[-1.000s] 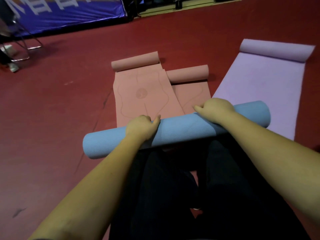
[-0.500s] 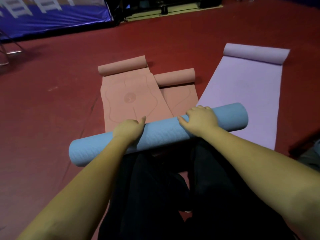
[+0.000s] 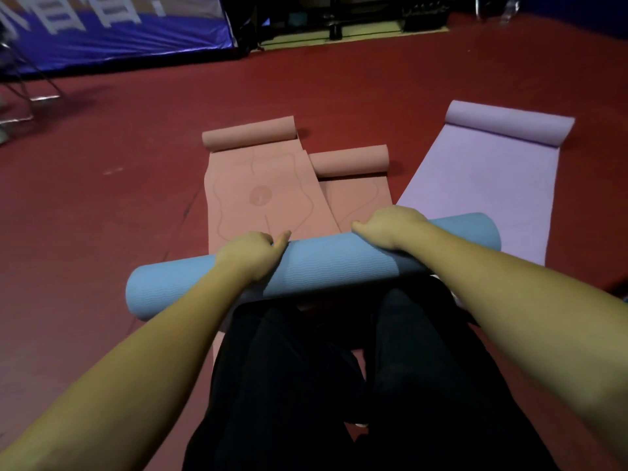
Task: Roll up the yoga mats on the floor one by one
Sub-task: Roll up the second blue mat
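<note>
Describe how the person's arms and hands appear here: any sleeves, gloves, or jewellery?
Both forearms are bare up to the frame edge, with no sleeve in view. The left hand and right hand wear no gloves, and no watch, ring or band shows. Below them, dark trousers cover the legs.

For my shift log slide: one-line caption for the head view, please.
Both hands, left hand and right hand, hold a rolled blue mat; pink and purple mats lie partly unrolled.
</note>
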Tool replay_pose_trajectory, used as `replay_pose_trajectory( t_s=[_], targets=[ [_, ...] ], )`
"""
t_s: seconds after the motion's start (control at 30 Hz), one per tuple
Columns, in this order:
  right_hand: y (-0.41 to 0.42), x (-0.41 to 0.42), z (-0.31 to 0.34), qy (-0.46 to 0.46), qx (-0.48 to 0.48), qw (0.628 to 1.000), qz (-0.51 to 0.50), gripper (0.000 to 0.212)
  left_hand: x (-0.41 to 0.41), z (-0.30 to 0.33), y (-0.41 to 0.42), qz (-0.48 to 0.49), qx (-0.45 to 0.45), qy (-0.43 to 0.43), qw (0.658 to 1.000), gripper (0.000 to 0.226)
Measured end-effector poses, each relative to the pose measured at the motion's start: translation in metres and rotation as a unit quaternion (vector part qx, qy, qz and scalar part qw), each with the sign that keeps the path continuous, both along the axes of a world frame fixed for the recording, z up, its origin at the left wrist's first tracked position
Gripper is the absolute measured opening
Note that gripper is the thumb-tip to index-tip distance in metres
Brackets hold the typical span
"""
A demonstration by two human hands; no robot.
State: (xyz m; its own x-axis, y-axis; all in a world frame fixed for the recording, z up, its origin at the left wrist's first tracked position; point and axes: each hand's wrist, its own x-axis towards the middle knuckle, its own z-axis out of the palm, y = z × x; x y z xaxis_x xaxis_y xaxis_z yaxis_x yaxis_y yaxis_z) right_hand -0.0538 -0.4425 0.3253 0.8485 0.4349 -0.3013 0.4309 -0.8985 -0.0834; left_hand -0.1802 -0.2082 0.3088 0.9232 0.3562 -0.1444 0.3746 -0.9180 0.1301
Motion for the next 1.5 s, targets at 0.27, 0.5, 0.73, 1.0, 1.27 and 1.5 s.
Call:
replay_pose_trajectory(
  t_s=[0.27,0.5,0.73,1.0,1.27,1.5],
  targets=[
    [-0.001,-0.004,0.018,0.177,-0.033,0.984,0.002,0.057,0.0,0.007,-0.004,0.024,-0.074,0.123,0.989,0.073],
    [0.009,0.008,0.016,0.23,-0.034,0.973,0.003,0.042,-0.022,-0.015,-0.028,0.0,0.027,-0.11,0.994,0.061],
    [0.015,0.01,0.004,0.156,-0.028,0.987,0.017,0.05,-0.024,-0.026,-0.025,-0.005,0.059,-0.094,0.994,0.073],
    [0.0,0.007,-0.019,-0.062,0.058,0.996,0.023,0.06,0.009,-0.018,-0.013,-0.002,-0.024,-0.003,1.0,0.061],
    [-0.015,-0.024,-0.047,-0.212,0.059,0.974,0.061,0.085,0.038,-0.018,0.002,0.025,-0.087,0.1,0.991,0.078],
    [-0.009,-0.013,-0.046,-0.188,0.052,0.979,0.056,0.065,0.036,-0.024,0.0,0.027,-0.047,0.06,0.997,0.074]
  ],
)
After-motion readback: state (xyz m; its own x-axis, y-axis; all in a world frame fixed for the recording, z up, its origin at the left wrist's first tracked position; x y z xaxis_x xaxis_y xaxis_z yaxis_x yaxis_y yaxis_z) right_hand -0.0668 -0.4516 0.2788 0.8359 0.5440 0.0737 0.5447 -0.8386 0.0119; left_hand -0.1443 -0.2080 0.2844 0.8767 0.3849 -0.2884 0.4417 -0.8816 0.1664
